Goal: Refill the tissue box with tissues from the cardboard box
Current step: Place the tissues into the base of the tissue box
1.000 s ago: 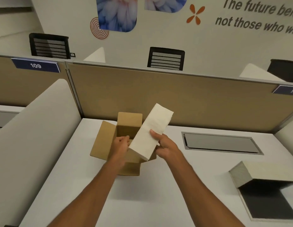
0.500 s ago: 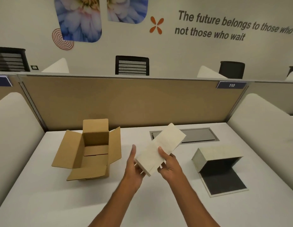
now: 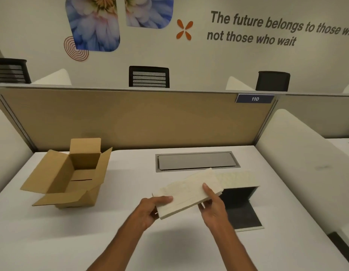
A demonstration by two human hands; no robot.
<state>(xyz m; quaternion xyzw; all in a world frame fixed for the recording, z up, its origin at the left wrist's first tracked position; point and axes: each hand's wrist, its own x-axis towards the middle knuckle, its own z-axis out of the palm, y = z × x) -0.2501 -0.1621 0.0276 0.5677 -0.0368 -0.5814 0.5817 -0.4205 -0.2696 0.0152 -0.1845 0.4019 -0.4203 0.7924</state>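
Both hands hold one tissue stack [image 3: 187, 192] up off the white tabletop [image 3: 52, 241], near centre. Left hand [image 3: 150, 210] pinches the near-left end, thumb on top, fingers curled under. Right hand [image 3: 212, 204] grips the right half, thumb pressed on the top face, fingers underneath. Stack is cream, flat, tilted, its far end higher and pointing right, overlapping the tissue box in view.

Tissue box [image 3: 242, 178], cream textured top, stands open just right of the hands, dark interior facing the camera, dark-lined flap [image 3: 244, 216] lying flat on the tabletop in front of it. Cannot tell if the stack touches it.

Cardboard box [image 3: 76, 173] sits at the left of the tabletop, well apart from the hands, all flaps open, nothing visible inside. Grey cable hatch [image 3: 197, 160] set into the tabletop behind the stack. Tan partition [image 3: 130, 118] at the back with a "110" label [image 3: 255, 98].
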